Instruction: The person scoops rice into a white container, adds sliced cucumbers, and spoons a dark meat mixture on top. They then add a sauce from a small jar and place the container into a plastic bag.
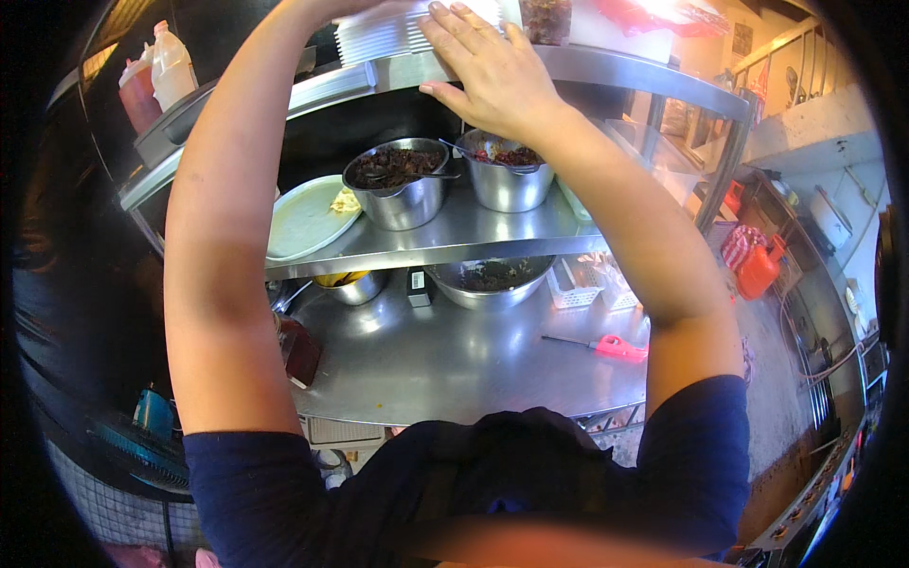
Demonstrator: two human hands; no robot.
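Both my arms reach up to the top steel shelf (606, 71). There, a stack of thin white ridged pieces (374, 40), perhaps foam containers or lids, sits at the upper edge of the view. My right hand (497, 76) lies against the right side of this stack, its fingers stretched out and the thumb apart. My left hand (331, 8) is at the stack's left side; the frame's edge cuts it off, so its fingers do not show. Beside the stack on the right stands a container with dark brown contents (546, 21).
The middle shelf carries a pale green plate (308, 222) and two steel pots of dark food, the left pot (402, 210) and right pot (511, 189). Below are a steel bowl (492, 298), a white basket (575, 289) and a red lighter (620, 347). Sauce bottles (172, 71) stand upper left.
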